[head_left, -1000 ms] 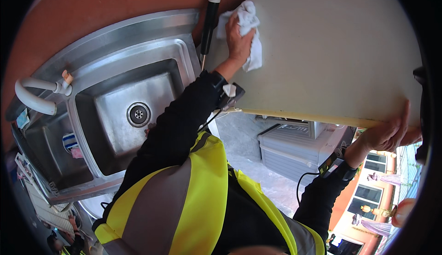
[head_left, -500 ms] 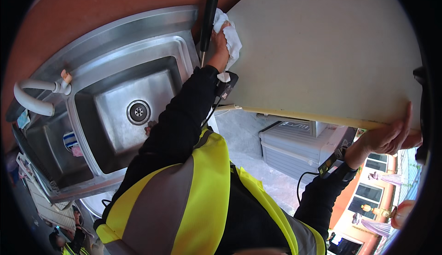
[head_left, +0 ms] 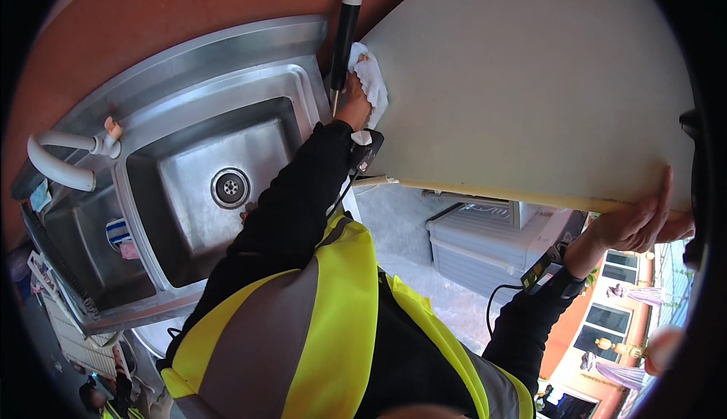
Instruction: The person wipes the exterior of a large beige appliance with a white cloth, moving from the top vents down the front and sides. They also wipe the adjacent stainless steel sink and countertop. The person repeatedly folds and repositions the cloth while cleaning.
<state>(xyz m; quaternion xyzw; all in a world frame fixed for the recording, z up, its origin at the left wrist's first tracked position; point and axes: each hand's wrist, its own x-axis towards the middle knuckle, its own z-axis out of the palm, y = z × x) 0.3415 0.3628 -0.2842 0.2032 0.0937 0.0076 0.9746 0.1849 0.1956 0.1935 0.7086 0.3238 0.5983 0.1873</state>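
Note:
My left hand (head_left: 353, 105) is closed on a crumpled white cloth (head_left: 374, 90), pressed against the left edge of a large pale grey panel (head_left: 522, 78). Right beside that hand stands a black rod-like piece with a white end (head_left: 345, 37), its thin metal tip near my wrist. At the panel's near right corner, my right hand (head_left: 634, 226) rests along the yellowish lower edge. Its fingers are stretched out, some against the panel's face, and it holds nothing.
To the left is a stainless steel double sink (head_left: 223, 184) with a white curved faucet (head_left: 60, 163). A blue-and-white striped item with pink (head_left: 121, 239) lies in its smaller basin. Below the panel sits a grey plastic box (head_left: 485, 245). Another person (head_left: 113, 396) shows at the lower left.
My left hand has slid the white cloth a short way toward me along the panel's left edge. My right hand has stayed at the corner.

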